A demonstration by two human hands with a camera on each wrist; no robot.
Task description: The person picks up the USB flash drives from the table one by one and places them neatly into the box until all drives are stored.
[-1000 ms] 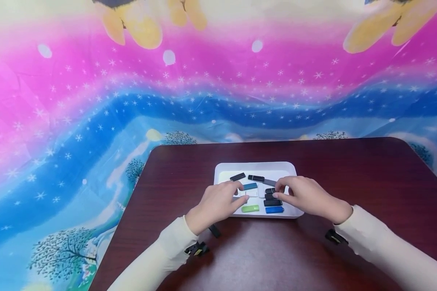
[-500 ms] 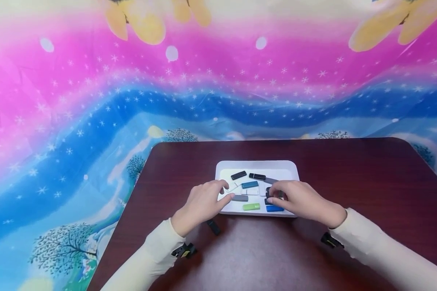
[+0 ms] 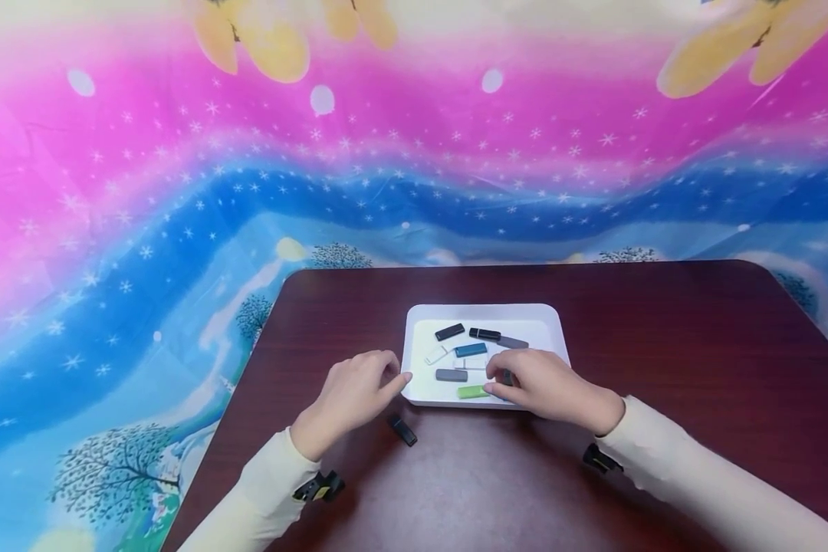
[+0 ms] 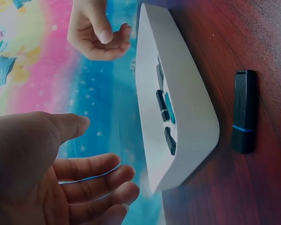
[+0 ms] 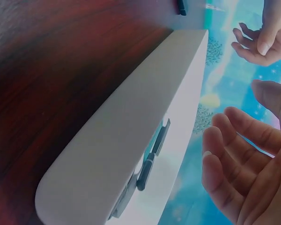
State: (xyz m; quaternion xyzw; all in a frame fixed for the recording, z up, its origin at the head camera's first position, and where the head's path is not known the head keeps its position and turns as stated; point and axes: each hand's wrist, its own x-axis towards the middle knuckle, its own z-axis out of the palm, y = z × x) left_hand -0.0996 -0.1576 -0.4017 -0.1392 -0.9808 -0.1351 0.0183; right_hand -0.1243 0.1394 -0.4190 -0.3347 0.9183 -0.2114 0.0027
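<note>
A white tray (image 3: 486,313) holds several USB sticks, among them a lime green one (image 3: 471,392), a grey one (image 3: 451,375), a teal one (image 3: 471,349) and a black one (image 3: 449,331). My right hand (image 3: 552,385) hovers over the tray's right part, fingers loosely bent, hiding some of the sticks. In the right wrist view nothing lies between its fingers. Just off the tray's left side is my left hand (image 3: 352,397), relaxed and holding nothing. Near that hand, a black USB stick with a blue band (image 4: 244,112) lies on the table outside the tray.
The dark red wooden table (image 3: 662,330) extends around the tray on all sides. Behind its far edge hangs a colourful printed cloth (image 3: 414,153). Inside the tray, a black stick (image 3: 484,334) touches a second grey one (image 3: 514,343) near the far wall.
My left hand has moved left and nearer, from over the tray to beside it, uncovering a white stick and the grey stick. My right hand has shifted left over the tray.
</note>
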